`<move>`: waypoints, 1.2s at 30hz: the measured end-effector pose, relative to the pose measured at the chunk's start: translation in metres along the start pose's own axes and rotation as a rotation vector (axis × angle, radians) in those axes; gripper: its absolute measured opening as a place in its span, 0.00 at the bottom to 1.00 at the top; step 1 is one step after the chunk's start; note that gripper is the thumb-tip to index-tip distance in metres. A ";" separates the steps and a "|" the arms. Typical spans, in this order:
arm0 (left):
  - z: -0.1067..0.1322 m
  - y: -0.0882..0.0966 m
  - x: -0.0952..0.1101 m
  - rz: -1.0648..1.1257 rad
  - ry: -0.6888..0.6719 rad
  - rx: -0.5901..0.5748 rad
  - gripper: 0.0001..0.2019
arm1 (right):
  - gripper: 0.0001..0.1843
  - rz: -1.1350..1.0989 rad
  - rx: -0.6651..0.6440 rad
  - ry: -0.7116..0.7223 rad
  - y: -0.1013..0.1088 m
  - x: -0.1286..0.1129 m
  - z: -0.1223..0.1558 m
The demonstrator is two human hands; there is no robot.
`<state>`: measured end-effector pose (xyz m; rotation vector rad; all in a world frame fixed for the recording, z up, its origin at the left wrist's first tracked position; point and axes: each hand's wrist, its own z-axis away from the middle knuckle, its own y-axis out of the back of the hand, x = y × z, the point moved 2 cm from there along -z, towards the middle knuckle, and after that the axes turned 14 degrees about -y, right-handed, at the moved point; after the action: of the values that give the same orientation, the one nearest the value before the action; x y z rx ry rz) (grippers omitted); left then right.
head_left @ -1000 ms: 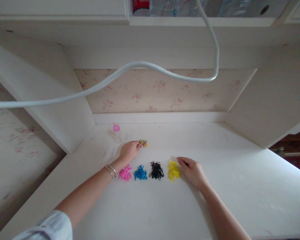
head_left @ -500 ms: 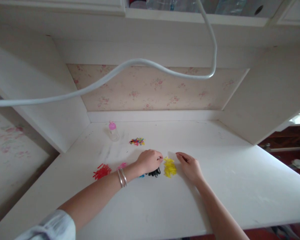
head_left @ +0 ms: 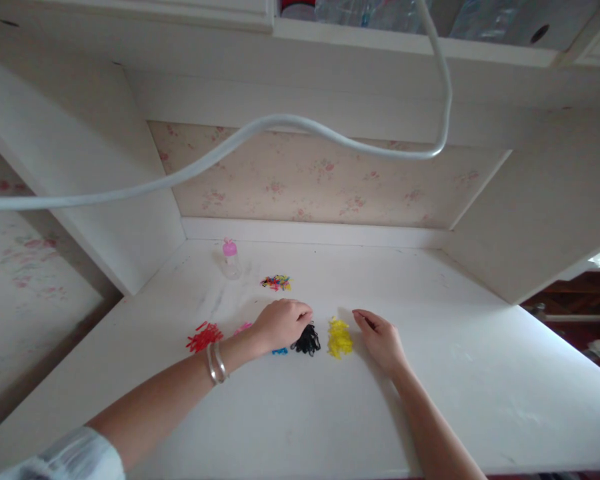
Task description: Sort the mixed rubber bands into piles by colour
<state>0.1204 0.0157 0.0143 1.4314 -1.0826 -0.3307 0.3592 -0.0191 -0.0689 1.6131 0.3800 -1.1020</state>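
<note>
My left hand [head_left: 286, 323] hovers over the upper edge of a pile of small black rubber bands [head_left: 307, 341], fingers pinched together; whatever they may hold is too small to see. Partly hidden under this hand are a blue pile [head_left: 280, 351] and a pink pile [head_left: 243, 327]. To the right of a yellow pile of bands [head_left: 339, 338] rests my right hand [head_left: 381, 340], its fingers closed and their contents not visible. A red pile [head_left: 205, 337] lies left of my left wrist. Beyond the hands is a small mixed-colour heap of bands [head_left: 277, 283].
A clear bottle with a pink cap [head_left: 231, 260] stands at the back left of the white tabletop [head_left: 460, 373]. A white cable [head_left: 280, 121] crosses in front of the camera. Side panels and an overhead cabinet enclose the desk.
My left hand has moved left, from beside the yellow pile to above the black one, uncovering more black bands. My right hand stays nearly in place. The camera view has shifted slightly.
</note>
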 end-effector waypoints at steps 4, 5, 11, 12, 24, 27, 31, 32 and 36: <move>0.066 0.019 -0.002 0.057 0.057 0.056 0.20 | 0.21 0.024 -0.018 -0.001 -0.002 0.000 0.001; 0.087 0.018 -0.003 0.131 0.123 0.108 0.20 | 0.21 0.021 -0.024 -0.004 -0.002 0.001 0.001; 0.197 -0.004 -0.029 0.404 0.435 0.303 0.16 | 0.21 0.031 -0.023 -0.071 -0.005 -0.001 -0.008; 0.207 -0.005 -0.035 0.423 0.488 0.353 0.16 | 0.21 0.073 -0.040 -0.057 -0.008 -0.008 -0.008; 0.207 -0.004 -0.037 0.453 0.452 0.376 0.14 | 0.15 0.678 -0.257 0.385 -0.107 -0.149 -0.003; 0.211 -0.003 -0.038 0.456 0.445 0.381 0.14 | 0.16 0.718 -0.231 0.362 -0.129 -0.151 -0.014; 0.211 -0.004 -0.042 0.475 0.433 0.374 0.14 | 0.18 0.778 -0.216 0.334 -0.143 -0.149 -0.022; 0.211 -0.005 -0.043 0.475 0.425 0.370 0.14 | 0.18 0.792 -0.217 0.331 -0.145 -0.149 -0.023; 0.209 -0.006 -0.043 0.473 0.379 0.351 0.14 | 0.20 0.843 -0.234 0.333 -0.152 -0.150 -0.026</move>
<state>-0.0564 -0.0835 -0.0519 1.4113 -1.1546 0.4723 0.1839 0.1011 -0.0383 1.5106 0.0145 -0.1462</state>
